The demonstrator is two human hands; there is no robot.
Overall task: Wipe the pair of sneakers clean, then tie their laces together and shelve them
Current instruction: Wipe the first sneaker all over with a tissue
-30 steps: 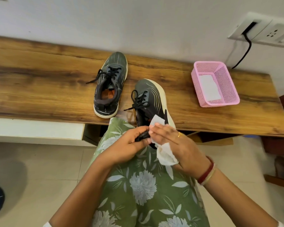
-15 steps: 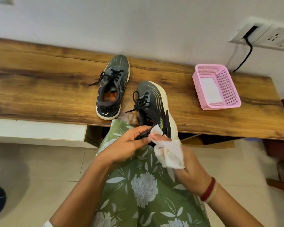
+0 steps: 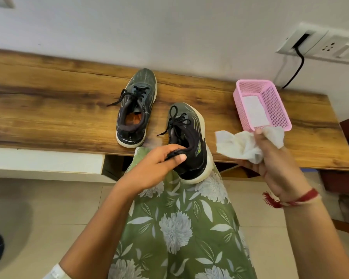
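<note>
Sneaker (image 3: 191,146) overhangs the table (image 3: 48,117) edge, heel collar gripped by the left hand (image 3: 155,164); its mate (image 3: 137,105) lies flat behind; the right hand (image 3: 274,160) clutches a wipe (image 3: 240,146) clear of both, by the basket (image 3: 238,99). Wiping seems the step in hand; next, the wipe must meet a shoe again.

Green garment (image 3: 175,228) with white floral print, red tasselled wrist thread (image 3: 298,199), white sleeve (image 3: 56,273)

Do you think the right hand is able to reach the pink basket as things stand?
Probably yes: the right hand, gripping the wipe, hovers just in front of the pink basket with nothing between them.
</note>
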